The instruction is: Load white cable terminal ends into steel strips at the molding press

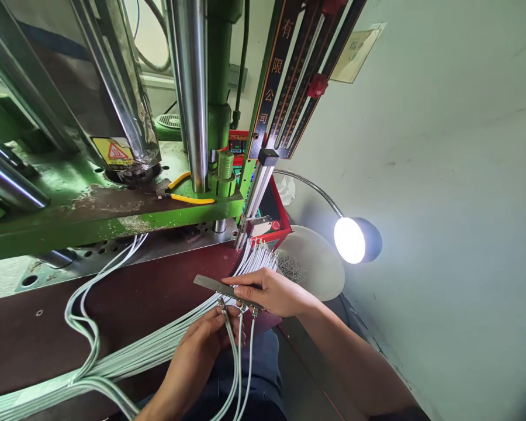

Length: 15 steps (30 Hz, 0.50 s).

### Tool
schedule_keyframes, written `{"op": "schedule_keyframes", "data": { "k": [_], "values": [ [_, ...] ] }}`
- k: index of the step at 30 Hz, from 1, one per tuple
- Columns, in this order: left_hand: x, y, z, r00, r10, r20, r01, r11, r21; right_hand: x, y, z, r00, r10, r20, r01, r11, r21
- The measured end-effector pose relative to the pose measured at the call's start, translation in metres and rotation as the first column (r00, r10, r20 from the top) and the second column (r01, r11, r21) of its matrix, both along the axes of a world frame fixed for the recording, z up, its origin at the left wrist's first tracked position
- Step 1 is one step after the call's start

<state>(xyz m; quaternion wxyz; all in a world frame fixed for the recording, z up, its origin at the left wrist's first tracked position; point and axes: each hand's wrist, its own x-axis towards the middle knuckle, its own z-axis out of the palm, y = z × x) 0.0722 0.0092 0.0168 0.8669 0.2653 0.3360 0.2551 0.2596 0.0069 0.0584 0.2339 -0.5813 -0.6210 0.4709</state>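
1. The right hand [278,292] pinches a flat metal bar [210,283] between thumb and fingers. The bar is in front of the body, just above the left hand.
2. The left hand [204,336] is curled, and its thumb and fingers seem to pinch a white cable [233,345] near its tip, right by the bar. I cannot tell if that tip is in the bar or only beside it.
3. Two more cables [251,351] hang down from the bar, under the right hand. Their tips look set in place, so that part seems done.
4. The left hand's cable looks only partly done, I think.
5. A big cable bundle [158,339] lies on the brown table [158,286], past the hands and off to the left. Its tips have no bar that I can see.
6. More cables [82,304] curl from the bundle to the green machine [184,216], ahead of the left hand.
7. Yellow pliers [193,200] lie on the machine, ahead of both hands.
8. Past the right hand are a pale bowl [328,280] with small bits in it and a bright lamp [349,241].
9. The bundle lies close behind the bar and could get in the way. The right fingers hide some of the bar.
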Motion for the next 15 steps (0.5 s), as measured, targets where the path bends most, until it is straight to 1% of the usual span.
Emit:
{"op": "schedule_keyframes", "data": {
  "k": [1, 4, 9, 11, 15],
  "values": [
    [-0.0005, 0.0004, -0.0003, 1.0, 0.016, 0.007, -0.016, 1.0, -0.001, 0.0017, 0.0001, -0.0009, 1.0, 0.007, 0.002, -0.007, 1.0, 0.009],
    [-0.0009, 0.0005, -0.0006, 1.0, 0.022, -0.01, -0.021, 0.998, 0.056, 0.0056, -0.0002, -0.003, 1.0, 0.021, 0.008, -0.021, 0.999, 0.03],
    [0.0006, -0.0005, -0.0006, 0.999, -0.038, 0.025, 0.035, 0.992, 0.122, 0.0069, -0.0023, -0.0021, 1.0, 0.011, 0.004, -0.011, 0.999, 0.045],
    [0.0011, -0.0002, -0.0008, 0.998, -0.051, 0.033, 0.047, 0.993, 0.111, 0.0064, -0.0027, -0.0006, 1.0, 0.015, 0.009, -0.015, 0.999, 0.046],
    [0.0017, 0.0013, -0.0004, 0.998, -0.025, 0.053, 0.022, 0.999, 0.041, 0.0053, -0.0025, 0.0013, 1.0, 0.02, -0.013, -0.02, 0.999, 0.046]
  ]
}}
